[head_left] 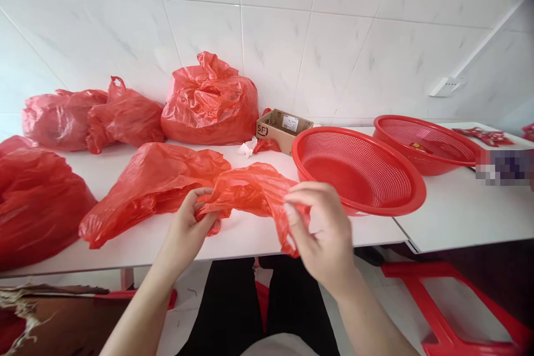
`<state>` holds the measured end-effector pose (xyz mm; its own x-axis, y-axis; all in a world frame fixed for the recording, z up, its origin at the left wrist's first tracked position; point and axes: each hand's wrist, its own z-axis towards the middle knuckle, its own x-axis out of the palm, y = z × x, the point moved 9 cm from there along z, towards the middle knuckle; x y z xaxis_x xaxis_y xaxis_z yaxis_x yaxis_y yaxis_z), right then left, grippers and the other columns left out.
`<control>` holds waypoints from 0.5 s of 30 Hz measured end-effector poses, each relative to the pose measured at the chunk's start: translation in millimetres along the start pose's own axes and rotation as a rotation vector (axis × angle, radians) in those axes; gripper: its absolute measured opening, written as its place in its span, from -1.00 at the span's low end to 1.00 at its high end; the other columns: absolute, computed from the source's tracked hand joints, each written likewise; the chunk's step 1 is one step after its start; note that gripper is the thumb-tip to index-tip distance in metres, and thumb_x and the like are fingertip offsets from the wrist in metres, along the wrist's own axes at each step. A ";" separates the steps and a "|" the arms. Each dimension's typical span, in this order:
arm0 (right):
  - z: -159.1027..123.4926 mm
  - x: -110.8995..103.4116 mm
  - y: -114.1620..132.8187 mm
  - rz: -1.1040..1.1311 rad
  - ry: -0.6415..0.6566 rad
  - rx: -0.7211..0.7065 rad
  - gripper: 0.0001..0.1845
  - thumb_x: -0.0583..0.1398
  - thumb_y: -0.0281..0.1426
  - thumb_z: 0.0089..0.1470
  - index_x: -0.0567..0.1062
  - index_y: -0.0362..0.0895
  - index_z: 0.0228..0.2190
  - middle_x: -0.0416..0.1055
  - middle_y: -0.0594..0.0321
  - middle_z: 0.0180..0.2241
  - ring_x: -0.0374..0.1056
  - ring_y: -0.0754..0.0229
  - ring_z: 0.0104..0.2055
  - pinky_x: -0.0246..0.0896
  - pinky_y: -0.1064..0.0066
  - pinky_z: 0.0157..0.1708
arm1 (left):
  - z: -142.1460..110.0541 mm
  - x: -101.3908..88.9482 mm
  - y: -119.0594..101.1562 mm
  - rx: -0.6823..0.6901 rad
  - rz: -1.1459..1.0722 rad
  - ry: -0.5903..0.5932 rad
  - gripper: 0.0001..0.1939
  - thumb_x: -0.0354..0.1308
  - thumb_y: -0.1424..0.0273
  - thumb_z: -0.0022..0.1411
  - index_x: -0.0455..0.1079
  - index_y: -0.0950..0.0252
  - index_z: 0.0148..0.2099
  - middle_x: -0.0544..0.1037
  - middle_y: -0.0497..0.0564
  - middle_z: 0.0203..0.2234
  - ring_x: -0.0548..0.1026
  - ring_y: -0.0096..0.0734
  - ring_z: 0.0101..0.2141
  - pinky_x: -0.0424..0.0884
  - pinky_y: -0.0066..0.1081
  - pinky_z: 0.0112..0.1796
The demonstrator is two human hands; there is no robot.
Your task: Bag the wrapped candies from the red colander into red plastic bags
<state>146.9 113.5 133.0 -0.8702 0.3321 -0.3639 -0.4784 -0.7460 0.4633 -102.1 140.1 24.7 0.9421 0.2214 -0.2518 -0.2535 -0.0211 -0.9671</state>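
Note:
A thin red plastic bag [250,183] is stretched between my two hands over the front of the white table. My left hand [192,219] is closed on its left side, thumb and fingers pinching the film. On the right side my right hand [319,222] pinches another part of the bag, and a loose end hangs below the fingers. Just left of this, a larger, slack red plastic bag [154,189] lies on the table, its right end close to my left hand. A deep red plastic basket [359,172] with perforated walls stands just beyond my right hand.
Several filled red bags, one of them large [211,100], stand along the tiled wall. A small cardboard box [281,125] sits beside crumpled white tissue [247,147]. Another red basket [425,144] is at the right. Below are a red stool [454,306] and a torn carton [70,322].

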 end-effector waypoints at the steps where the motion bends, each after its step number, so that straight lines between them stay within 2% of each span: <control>1: -0.3 11.3 7.1 -0.014 0.070 -0.055 -0.81 0.16 -0.53 0.21 0.49 -0.04 -0.19 0.45 0.16 -0.18 0.39 0.12 -0.09 0.32 0.19 -0.06 | -2.4 4.9 -4.0 0.017 0.020 0.028 -0.61 0.18 0.20 0.21 0.22 0.10 0.06 0.54 -0.12 -0.42 0.47 -0.40 -0.49 0.42 -0.40 -0.41; 4: -6.6 45.6 2.8 -0.140 0.249 -0.118 -0.81 0.17 -0.49 0.21 0.57 -0.03 -0.22 0.44 0.09 -0.01 0.34 0.02 0.06 0.28 0.06 0.04 | -11.2 16.3 -15.4 0.091 0.103 0.114 -0.60 0.10 0.33 0.24 0.19 0.06 0.12 0.50 -0.17 -0.52 0.45 -0.37 -0.48 0.39 -0.39 -0.39; 6: -14.4 70.4 -12.8 -0.218 0.398 -0.104 -0.81 0.20 -0.44 0.20 0.62 -0.03 -0.23 0.34 0.05 0.15 0.22 -0.10 0.20 0.21 -0.04 0.12 | -17.2 23.5 -18.3 0.131 0.173 0.195 -0.61 0.06 0.41 0.22 0.27 0.07 0.10 0.54 -0.14 -0.48 0.48 -0.34 -0.43 0.40 -0.36 -0.33; 8: -23.0 91.0 -27.9 -0.274 0.531 -0.080 -0.80 0.19 -0.41 0.21 0.65 -0.04 -0.23 0.25 0.01 0.24 0.12 -0.18 0.28 0.17 -0.09 0.14 | -22.7 31.3 -17.8 0.165 0.253 0.299 -0.65 0.02 0.46 0.19 0.41 0.08 -0.01 0.58 -0.09 -0.38 0.52 -0.31 -0.36 0.40 -0.35 -0.26; 11: -29.4 107.1 -39.7 -0.336 0.598 -0.059 -0.72 0.11 -0.41 0.27 0.64 -0.07 -0.19 0.24 -0.02 0.25 0.10 -0.17 0.30 0.13 -0.09 0.16 | -30.7 42.0 -16.8 0.233 0.380 0.447 -0.63 -0.02 0.55 0.13 0.51 0.07 -0.15 0.60 -0.08 -0.27 0.54 -0.29 -0.28 0.39 -0.36 -0.22; 15: -32.6 123.6 -51.5 -0.463 0.693 -0.063 -0.70 0.12 -0.32 0.26 0.65 -0.10 -0.30 0.17 0.05 0.31 0.03 -0.25 0.32 -0.10 -0.17 0.25 | -41.1 43.1 -23.2 0.294 0.542 0.480 -0.59 -0.04 0.59 0.11 0.54 0.09 -0.17 0.49 -0.05 -0.33 0.48 -0.34 -0.33 0.35 -0.40 -0.26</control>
<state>67.7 174.2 37.8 -0.3079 0.1981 -0.9306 -0.7447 -0.6589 0.1062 -46.6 110.0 34.8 0.6452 -0.1937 -0.7390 -0.6896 0.2686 -0.6725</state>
